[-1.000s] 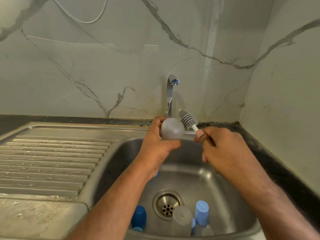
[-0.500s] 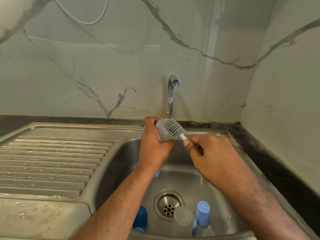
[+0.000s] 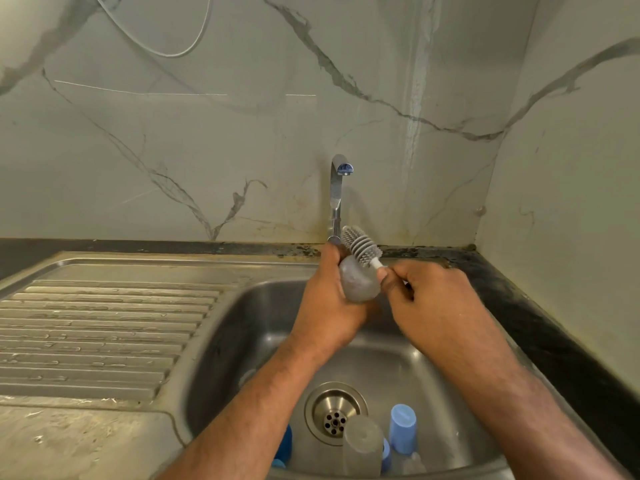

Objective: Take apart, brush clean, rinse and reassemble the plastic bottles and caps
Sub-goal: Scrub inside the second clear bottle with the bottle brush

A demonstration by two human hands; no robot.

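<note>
- Over the sink basin (image 3: 249,327), just below the tap (image 3: 336,188), your left hand (image 3: 325,306) is wrapped around a small frosted plastic bottle (image 3: 358,282), fingers curled behind it and its rounded end facing you
- Your right hand (image 3: 436,299) pinches the white stem of the brush (image 3: 362,245) close to the grey ribbed head, which lies against the top of the bottle; the two hands sit nearly touching
- Judging by its size and thin walls, the bottle is light and somewhat springy, so a hard squeeze will likely dent it; hold it firmly around the middle, where your palm already backs it
- If it is wet it will probably be slick, and a rounded body can squirt out of a loose grip, so keep the thumb across the front while you scrub
- The brush head looks like soft rubber fins that bend easily; the short hold near the head gives you control, though a longer hold may suit reaching deep inside
- Down by the drain (image 3: 335,412) wait more parts: another frosted bottle (image 3: 362,445), a light blue cap (image 3: 402,429) standing beside it, and a darker blue piece (image 3: 284,445) partly hidden by your left forearm
- Those caps look small and light, so pinch them by the sides; whether water is running from the tap I cannot tell
</note>
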